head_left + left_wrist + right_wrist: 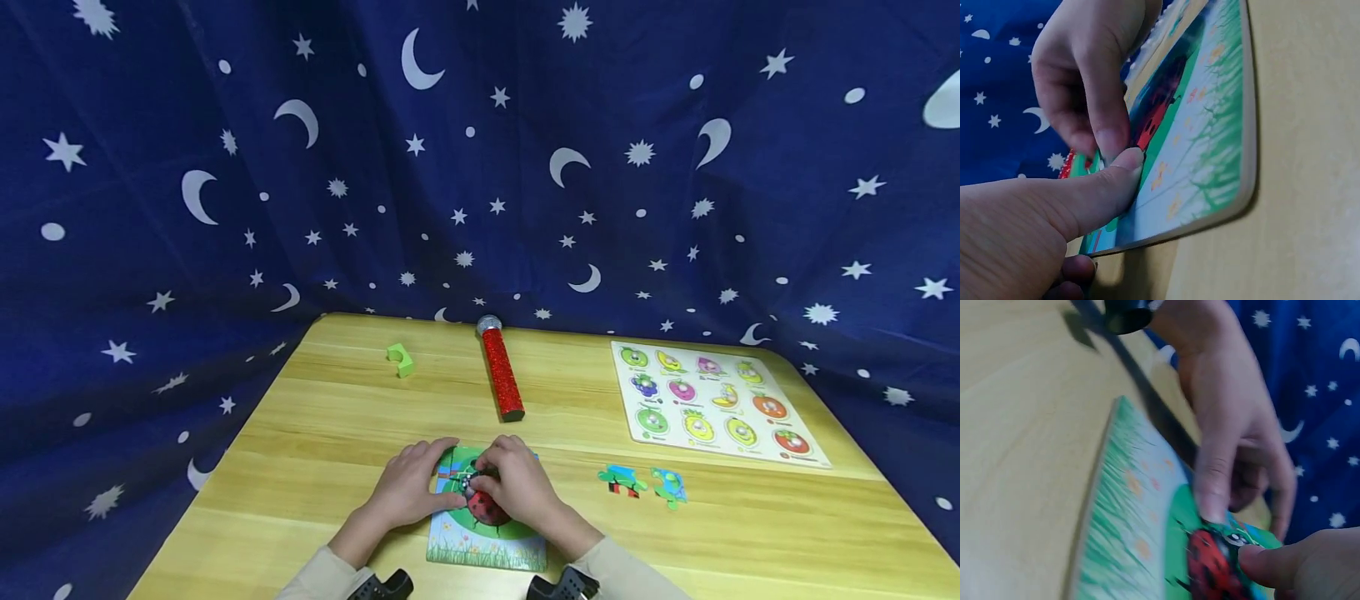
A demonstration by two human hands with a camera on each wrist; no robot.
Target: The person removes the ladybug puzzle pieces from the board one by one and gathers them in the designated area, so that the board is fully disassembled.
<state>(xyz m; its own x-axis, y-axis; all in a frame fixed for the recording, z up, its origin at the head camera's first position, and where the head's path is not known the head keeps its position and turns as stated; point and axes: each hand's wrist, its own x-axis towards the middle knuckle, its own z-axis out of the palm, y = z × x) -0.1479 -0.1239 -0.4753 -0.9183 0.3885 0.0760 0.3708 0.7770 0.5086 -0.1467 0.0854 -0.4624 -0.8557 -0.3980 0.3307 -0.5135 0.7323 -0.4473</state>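
Note:
A ladybug jigsaw puzzle lies in its flat board on the table, with grass and flowers along its near edge. My left hand grips the board's left side, thumb on the picture and fingers around the edge. From the right, my right hand bends over the puzzle, its thumb and index finger pinching a puzzle piece by the ladybug's head. The fingers partly hide that piece. The red spotted body shows just below them. Two loose puzzle pieces lie right of the board.
Behind the puzzle lies a red glittery toy microphone with a silver head. A green notched block is at the back left. The white fruit peg board lies at the right. A dark blue star-and-moon curtain hangs behind the table.

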